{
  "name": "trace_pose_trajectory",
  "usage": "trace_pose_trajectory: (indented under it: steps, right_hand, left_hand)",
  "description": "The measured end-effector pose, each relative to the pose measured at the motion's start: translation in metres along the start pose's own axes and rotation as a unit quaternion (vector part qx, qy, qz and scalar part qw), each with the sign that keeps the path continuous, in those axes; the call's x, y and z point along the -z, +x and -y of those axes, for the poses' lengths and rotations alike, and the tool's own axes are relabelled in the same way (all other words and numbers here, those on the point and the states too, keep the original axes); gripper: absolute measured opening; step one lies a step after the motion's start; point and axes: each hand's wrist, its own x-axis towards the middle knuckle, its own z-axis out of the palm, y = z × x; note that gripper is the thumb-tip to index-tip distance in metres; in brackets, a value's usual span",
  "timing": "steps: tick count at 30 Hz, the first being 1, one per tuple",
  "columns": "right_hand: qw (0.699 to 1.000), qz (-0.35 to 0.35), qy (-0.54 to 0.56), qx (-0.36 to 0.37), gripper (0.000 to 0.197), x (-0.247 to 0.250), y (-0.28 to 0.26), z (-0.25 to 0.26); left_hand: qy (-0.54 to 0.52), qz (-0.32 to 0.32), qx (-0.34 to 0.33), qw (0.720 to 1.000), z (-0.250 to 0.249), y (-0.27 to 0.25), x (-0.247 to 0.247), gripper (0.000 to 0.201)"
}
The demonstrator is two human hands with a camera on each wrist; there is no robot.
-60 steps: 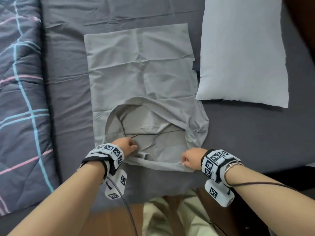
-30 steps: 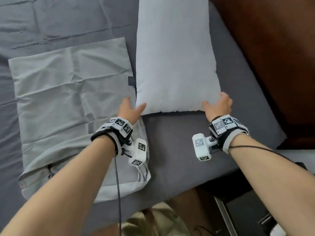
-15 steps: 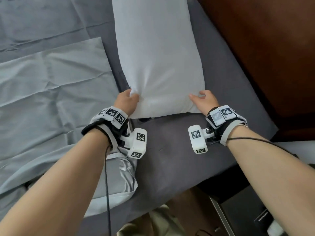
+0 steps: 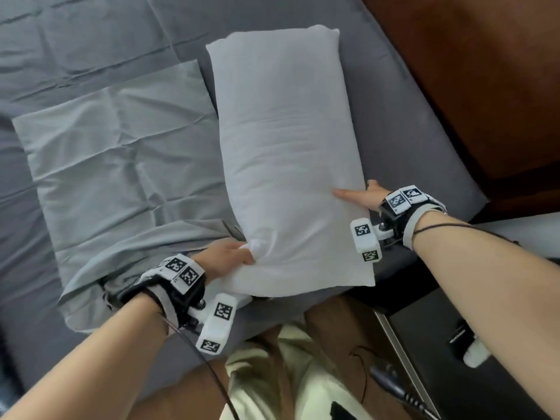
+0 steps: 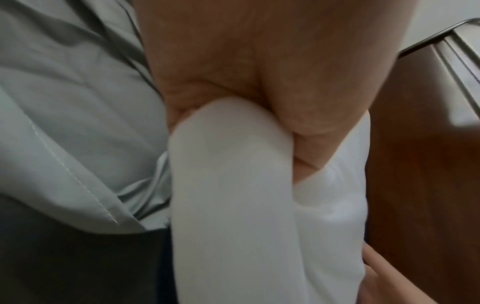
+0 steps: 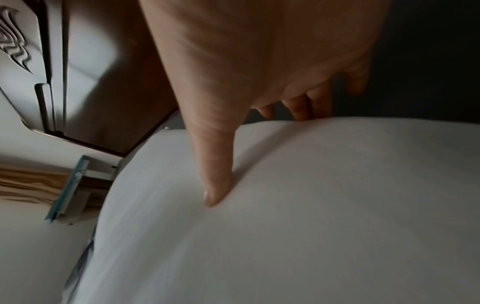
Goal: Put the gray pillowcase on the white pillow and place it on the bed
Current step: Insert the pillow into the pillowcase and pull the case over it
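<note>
The white pillow [image 4: 288,153] lies lengthwise on the dark grey bed sheet [image 4: 409,140], its near end raised and overlapping the right edge of the gray pillowcase [image 4: 121,165]. My left hand [image 4: 225,257] grips a bunch of the pillow's near left edge; the left wrist view shows the white pillow [image 5: 233,195] squeezed in my left hand [image 5: 259,72], with the gray pillowcase [image 5: 64,133] beside it. My right hand [image 4: 363,197] holds the pillow's right side, thumb on top and fingers underneath. In the right wrist view my right hand [image 6: 259,92] has its thumb pressed into the white pillow [image 6: 311,205].
A dark wooden headboard [image 4: 485,71] runs along the right of the bed. A dark bedside unit [image 4: 454,344] with a cable stands at the lower right. The person's legs and wooden floor [image 4: 303,374] lie below the bed's near edge.
Both hands left the pillowcase opening, moved right and took hold of the pillow's near end. Since then they have lifted that end and pulled the pillow left over the pillowcase edge.
</note>
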Motion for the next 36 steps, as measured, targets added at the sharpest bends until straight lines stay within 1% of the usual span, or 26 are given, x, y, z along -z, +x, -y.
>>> trace_pose_trajectory:
  steps: [2, 4, 6, 7, 8, 9, 10, 11, 13, 14, 16, 17, 18, 20, 22, 23, 25, 26, 28, 29, 30, 31, 32, 33, 34, 36]
  right_hand:
    - [1.000, -0.014, 0.020, 0.001, 0.116, -0.011, 0.001, 0.000]
    - [0.999, -0.028, 0.032, -0.001, 0.115, -0.021, 0.007, 0.006]
    - [0.999, -0.034, 0.009, -0.007, 0.114, -0.029, 0.012, 0.011]
    - [0.999, -0.040, -0.012, -0.001, 0.102, -0.033, 0.016, 0.011]
    - [0.998, -0.056, -0.028, 0.014, 0.079, -0.037, 0.020, 0.010]
    - [0.996, -0.074, -0.035, 0.033, 0.053, -0.039, 0.021, 0.008]
    - [0.994, -0.087, -0.039, 0.050, 0.031, -0.041, 0.022, 0.006]
    - [0.992, -0.098, -0.044, 0.063, 0.020, -0.042, 0.021, 0.005]
    - [0.991, -0.107, -0.034, 0.078, 0.014, -0.040, 0.018, 0.002]
    - [0.990, -0.105, -0.028, 0.086, 0.015, -0.035, 0.015, 0.001]
    - [0.990, -0.089, -0.042, 0.098, 0.007, -0.025, 0.004, -0.003]
    - [0.989, -0.082, -0.060, 0.111, 0.009, -0.020, -0.004, -0.007]
    - [0.986, -0.079, -0.079, 0.124, 0.020, -0.015, -0.013, -0.012]
    - [0.984, -0.057, -0.121, 0.120, 0.035, -0.005, -0.029, -0.025]
    - [0.977, 0.011, -0.194, 0.089, 0.032, 0.004, -0.037, -0.037]
    - [0.969, 0.060, -0.227, 0.073, 0.030, 0.009, -0.039, -0.042]
    - [0.958, 0.127, -0.253, 0.044, 0.041, 0.016, -0.040, -0.048]
    - [0.963, 0.125, -0.233, 0.041, 0.050, 0.018, -0.039, -0.047]
    - [0.991, 0.081, -0.099, 0.039, 0.075, 0.018, -0.032, -0.041]
    - [0.997, 0.054, -0.032, 0.036, 0.090, 0.015, -0.026, -0.037]
    - [0.999, 0.027, 0.019, 0.027, 0.110, 0.010, -0.019, -0.034]
    - [0.998, 0.006, 0.058, 0.019, 0.132, 0.005, -0.006, -0.033]
    - [0.996, -0.007, 0.090, 0.008, 0.147, -0.001, 0.010, -0.036]
    - [0.993, -0.018, 0.119, 0.001, 0.154, -0.008, 0.023, -0.039]
    - [0.990, -0.025, 0.141, -0.009, 0.157, -0.014, 0.035, -0.040]
    - [0.985, -0.039, 0.168, -0.015, 0.154, -0.021, 0.022, -0.024]
  left_hand:
    - [0.045, 0.020, 0.007, 0.999, 0.005, 0.009, 0.004, 0.015]
    - [0.166, 0.024, 0.041, 0.985, 0.005, 0.025, 0.021, 0.037]
    - [0.268, -0.039, 0.043, 0.962, -0.002, 0.037, 0.041, 0.050]
    - [0.274, -0.097, 0.024, 0.957, -0.008, 0.042, 0.050, 0.051]
    - [0.231, -0.161, 0.010, 0.959, -0.013, 0.049, 0.057, 0.053]
    - [0.154, -0.222, -0.002, 0.963, -0.019, 0.056, 0.062, 0.057]
    - [0.088, -0.261, -0.014, 0.961, -0.021, 0.067, 0.066, 0.061]
    - [0.042, -0.272, -0.014, 0.961, -0.026, 0.075, 0.065, 0.069]
    - [-0.019, -0.245, -0.003, 0.969, -0.032, 0.086, 0.055, 0.090]
    - [-0.051, -0.239, -0.007, 0.970, -0.035, 0.090, 0.047, 0.094]
    - [-0.115, -0.249, -0.022, 0.961, -0.044, 0.091, 0.033, 0.093]
    - [-0.145, -0.246, -0.028, 0.958, -0.046, 0.091, 0.029, 0.090]
    - [-0.164, -0.229, -0.038, 0.959, -0.049, 0.089, 0.024, 0.083]
    - [-0.162, -0.156, -0.045, 0.973, -0.047, 0.083, 0.014, 0.055]
    - [-0.160, -0.103, -0.013, 0.982, -0.037, 0.068, 0.004, 0.032]
    - [-0.157, -0.077, 0.008, 0.985, -0.032, 0.059, 0.000, 0.029]
    - [-0.125, -0.021, 0.041, 0.991, -0.016, 0.051, -0.008, 0.040]
    - [-0.095, 0.011, 0.052, 0.994, -0.011, 0.046, -0.011, 0.052]
    - [-0.033, 0.049, 0.057, 0.997, 0.005, 0.048, -0.015, 0.077]
    - [-0.010, 0.062, 0.049, 0.997, 0.008, 0.049, -0.017, 0.080]
    - [-0.008, 0.064, 0.036, 0.997, 0.009, 0.050, -0.015, 0.072]
    - [-0.016, 0.064, 0.022, 0.998, 0.005, 0.046, -0.012, 0.058]
    - [-0.026, 0.057, 0.005, 0.998, 0.001, 0.047, -0.007, 0.050]
    - [-0.046, 0.041, -0.012, 0.998, -0.004, 0.047, 0.001, 0.057]
    - [-0.086, 0.018, -0.036, 0.995, -0.008, 0.050, 0.009, 0.077]
    - [-0.216, -0.027, -0.047, 0.975, -0.019, 0.057, 0.021, 0.112]
